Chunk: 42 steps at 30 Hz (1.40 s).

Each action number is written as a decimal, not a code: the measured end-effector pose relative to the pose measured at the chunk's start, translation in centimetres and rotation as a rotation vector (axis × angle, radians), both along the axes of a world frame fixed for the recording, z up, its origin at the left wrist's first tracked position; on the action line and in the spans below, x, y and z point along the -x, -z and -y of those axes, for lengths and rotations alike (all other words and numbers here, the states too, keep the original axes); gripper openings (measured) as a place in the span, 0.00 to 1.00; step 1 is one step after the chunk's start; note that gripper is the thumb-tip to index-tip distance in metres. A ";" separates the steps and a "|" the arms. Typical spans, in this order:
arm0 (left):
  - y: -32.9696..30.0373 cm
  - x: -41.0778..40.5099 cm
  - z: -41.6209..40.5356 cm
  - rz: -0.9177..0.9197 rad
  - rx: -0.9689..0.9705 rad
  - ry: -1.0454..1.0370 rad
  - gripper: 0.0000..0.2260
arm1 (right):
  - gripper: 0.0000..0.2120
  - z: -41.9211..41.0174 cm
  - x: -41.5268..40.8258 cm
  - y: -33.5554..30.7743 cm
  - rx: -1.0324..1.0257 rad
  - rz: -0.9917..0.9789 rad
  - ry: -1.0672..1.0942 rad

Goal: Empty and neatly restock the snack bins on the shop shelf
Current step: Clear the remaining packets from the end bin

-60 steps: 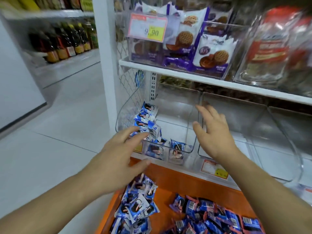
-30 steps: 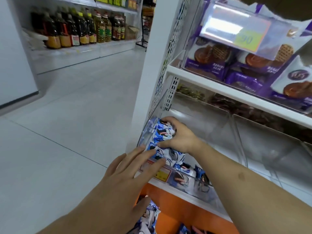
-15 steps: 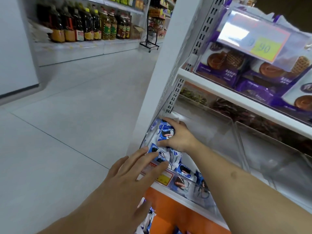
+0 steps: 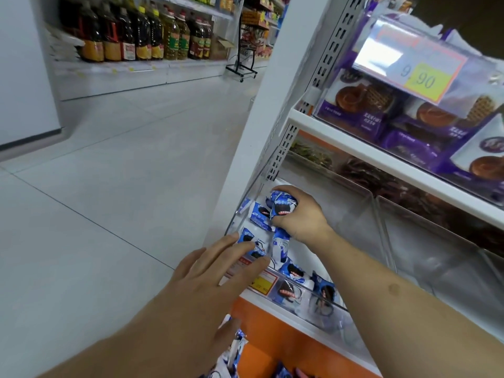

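Two hands at bin: right hand grips packet near left wall; left hand, fingers spread, against front edge. Bottles across aisle.

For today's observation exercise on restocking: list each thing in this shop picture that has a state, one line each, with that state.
right hand: inside the bin, gripping a blue snack pack
left hand: fingers straight, at the bin's front
left clear bin: partly filled with blue packs
next clear bin: looks empty
upper bin: stocked with purple biscuit packs
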State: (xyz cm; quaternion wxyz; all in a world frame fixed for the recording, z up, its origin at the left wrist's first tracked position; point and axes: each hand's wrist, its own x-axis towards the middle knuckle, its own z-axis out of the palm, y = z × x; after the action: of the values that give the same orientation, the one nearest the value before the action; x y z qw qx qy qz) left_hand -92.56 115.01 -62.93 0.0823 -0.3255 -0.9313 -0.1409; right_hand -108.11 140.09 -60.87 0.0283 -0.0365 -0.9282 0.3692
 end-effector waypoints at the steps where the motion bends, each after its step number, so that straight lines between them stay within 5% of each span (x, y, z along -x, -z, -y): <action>1: 0.0 0.0 0.0 0.012 0.004 -0.004 0.42 | 0.32 0.0 -0.3 -0.5 0.038 -0.021 0.011; 7: -1.3 -0.7 0.3 0.162 -0.080 0.026 0.42 | 0.35 1.2 -5.7 -6.3 0.240 -0.170 -0.074; 13: -1.9 -1.0 1.1 0.193 -0.032 0.075 0.39 | 0.37 2.4 -20.1 -9.8 0.306 -0.124 -0.217; 19: -1.8 -1.6 1.1 0.180 -0.004 0.047 0.39 | 0.38 5.2 -29.7 -0.3 0.338 0.279 -0.232; 23: -2.3 -2.1 0.8 0.209 -0.001 0.023 0.40 | 0.38 7.5 -29.3 8.8 0.284 0.324 -0.148; 30: -2.5 -1.8 0.7 0.236 0.011 0.021 0.40 | 0.55 8.6 -26.0 14.5 0.325 0.474 -0.178; 36: -2.0 -1.5 0.8 0.226 -0.012 0.030 0.40 | 0.45 5.2 -27.8 10.3 0.175 0.417 -0.257; 42: -1.6 -1.7 0.9 0.221 -0.017 0.030 0.41 | 0.23 3.7 -26.7 -3.1 0.198 -0.039 -0.274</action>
State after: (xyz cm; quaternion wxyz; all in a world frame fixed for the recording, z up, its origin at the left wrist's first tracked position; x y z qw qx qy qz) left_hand -90.89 114.12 -61.35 -0.0203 -0.3213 -0.9285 -0.1851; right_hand -81.41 136.41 -57.73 -0.0078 0.0949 -0.8829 0.4599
